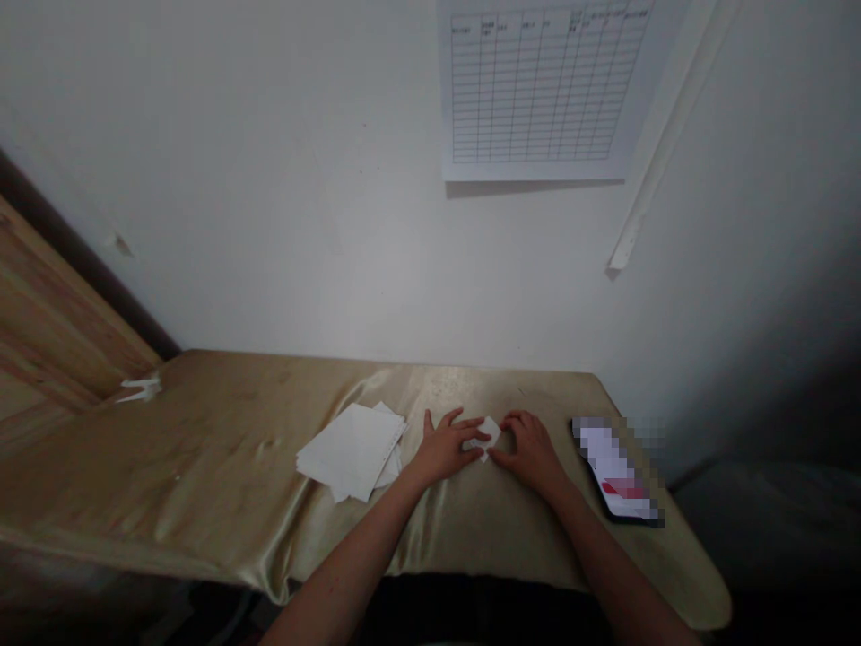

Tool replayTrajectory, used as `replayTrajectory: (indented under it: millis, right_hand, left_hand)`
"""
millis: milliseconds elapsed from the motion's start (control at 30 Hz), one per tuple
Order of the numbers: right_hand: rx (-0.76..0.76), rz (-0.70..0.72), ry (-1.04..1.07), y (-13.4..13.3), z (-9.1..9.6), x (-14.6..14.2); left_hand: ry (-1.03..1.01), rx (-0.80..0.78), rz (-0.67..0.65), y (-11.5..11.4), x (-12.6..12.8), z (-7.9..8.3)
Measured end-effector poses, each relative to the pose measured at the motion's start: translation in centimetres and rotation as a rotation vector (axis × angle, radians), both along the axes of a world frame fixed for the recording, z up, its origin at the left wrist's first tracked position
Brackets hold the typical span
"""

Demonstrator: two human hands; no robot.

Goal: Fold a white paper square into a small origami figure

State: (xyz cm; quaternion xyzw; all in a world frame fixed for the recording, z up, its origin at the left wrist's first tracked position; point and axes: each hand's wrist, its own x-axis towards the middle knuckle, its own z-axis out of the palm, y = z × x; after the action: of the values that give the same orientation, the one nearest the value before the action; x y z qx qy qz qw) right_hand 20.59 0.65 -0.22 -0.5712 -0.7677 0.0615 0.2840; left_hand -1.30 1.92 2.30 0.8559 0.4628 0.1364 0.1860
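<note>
A small folded white paper lies on the gold satin cloth that covers the table. My left hand rests on the paper's left side, with fingers stretched flat over it and the thumb apart. My right hand meets it from the right; its fingers are curled and pressed on the paper's right edge. Both forearms reach in from the bottom of the view. Most of the paper is hidden under the fingers.
A loose stack of white sheets lies left of my hands. A phone with a lit screen lies to the right. A white wall with a printed grid chart stands behind; a wooden panel is at left.
</note>
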Motion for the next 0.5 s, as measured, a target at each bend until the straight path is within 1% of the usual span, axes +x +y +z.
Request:
replayTrajectory:
  millis: [300, 500]
  right_hand:
    - [0.029, -0.007, -0.028, -0.39, -0.14, -0.34]
    - [0.02, -0.004, -0.028, -0.61, -0.26, -0.35]
  left_hand:
    - [-0.01, -0.018, -0.008, -0.05, -0.03, 0.24]
    - [-0.008, -0.028, 0.002, -0.04, -0.06, 0.09]
